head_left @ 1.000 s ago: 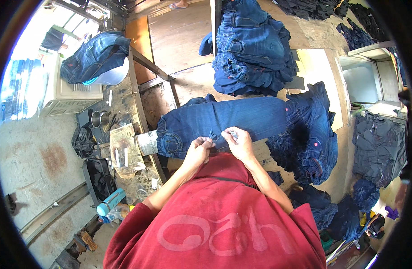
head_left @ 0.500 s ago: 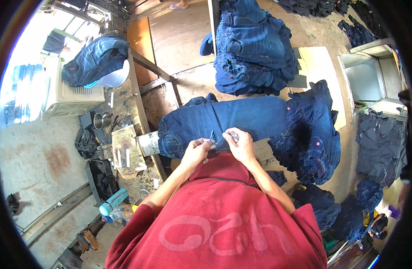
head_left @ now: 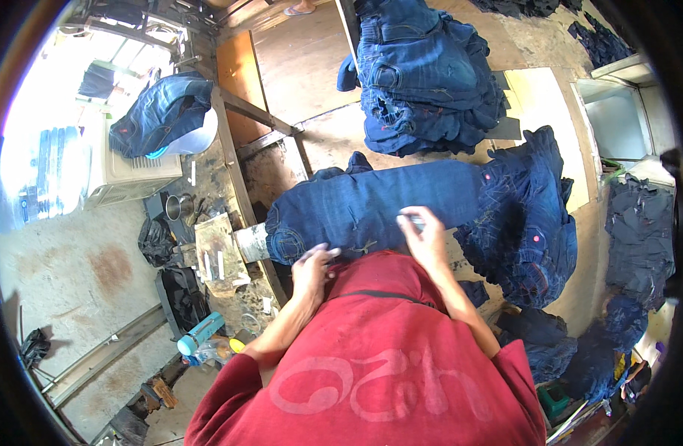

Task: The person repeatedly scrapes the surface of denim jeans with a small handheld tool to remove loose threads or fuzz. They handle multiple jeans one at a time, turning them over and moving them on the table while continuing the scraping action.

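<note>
Fingers slightly apart and blurred, your left hand (head_left: pixel 309 275) is by the near edge of the denim leg (head_left: pixel 375 197); your right hand (head_left: pixel 426 241) curls above it, grip impossible to tell. Nearer you than the leg, pale lettering (head_left: pixel 433 383) crosses your red shirt (head_left: pixel 334 331).

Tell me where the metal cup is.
In the head view, the metal cup sits at left, just off the upper-left corner of the stained wooden board.

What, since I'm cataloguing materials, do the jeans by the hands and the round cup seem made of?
The jeans look like matte denim, probably cotton: dark blue, slightly faded, with pale contrasting stitching. The cup seems to be metal, perhaps stainless steel, given its grey, shiny surface.
</note>
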{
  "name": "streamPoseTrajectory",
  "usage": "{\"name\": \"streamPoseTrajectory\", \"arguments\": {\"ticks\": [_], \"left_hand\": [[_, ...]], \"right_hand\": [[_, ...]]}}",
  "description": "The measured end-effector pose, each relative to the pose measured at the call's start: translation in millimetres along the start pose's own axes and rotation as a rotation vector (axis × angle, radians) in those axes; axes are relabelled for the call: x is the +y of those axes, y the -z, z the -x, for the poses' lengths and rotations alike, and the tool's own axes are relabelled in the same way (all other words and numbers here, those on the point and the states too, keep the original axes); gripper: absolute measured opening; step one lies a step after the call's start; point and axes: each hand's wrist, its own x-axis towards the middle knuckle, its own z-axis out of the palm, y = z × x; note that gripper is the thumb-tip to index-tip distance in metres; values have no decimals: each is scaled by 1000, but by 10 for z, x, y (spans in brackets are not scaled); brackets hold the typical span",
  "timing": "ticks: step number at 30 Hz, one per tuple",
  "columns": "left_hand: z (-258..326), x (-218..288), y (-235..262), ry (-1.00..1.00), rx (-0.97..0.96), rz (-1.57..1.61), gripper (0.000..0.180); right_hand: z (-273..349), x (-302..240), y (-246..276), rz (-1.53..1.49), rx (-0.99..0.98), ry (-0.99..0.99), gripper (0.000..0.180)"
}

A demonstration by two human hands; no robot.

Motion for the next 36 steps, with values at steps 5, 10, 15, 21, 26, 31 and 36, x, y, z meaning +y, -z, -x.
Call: {"name": "streamPoseTrajectory", "arguments": {"ticks": [5, 10, 15, 21, 26, 31, 36], "left_hand": [[-477, 86, 579, -952, 798, -1036, 49], [-1092, 199, 447, -867, 637, -815, 28], [-1250, 181, 106, -1003, 812, -952, 28], [-1182, 204, 70, -569, 813, -962, 63], [-1406, 651, -245, -959, 751, -913, 42], [-1101, 715, -825, -1050, 558, -753, 35], [-405, 291, -2124, 135, -193, 146, 47]], "right_hand": [[-161, 717, 779, -284, 752, -457, 36], [-332, 1121, 1168, -999, 459, -1163, 60], [-707, 1629, 1334, -607, 688, -922, 38], [-1198, 2281, 1451, -76, 836, -599, 45], [-1042, 2181, 1236, -314, 385, -862, 50], [-1322, 2063, 2109, -257, 678, -663, 53], [-1884, 1856, 3986, -294, 1215, -223, 48]]}}
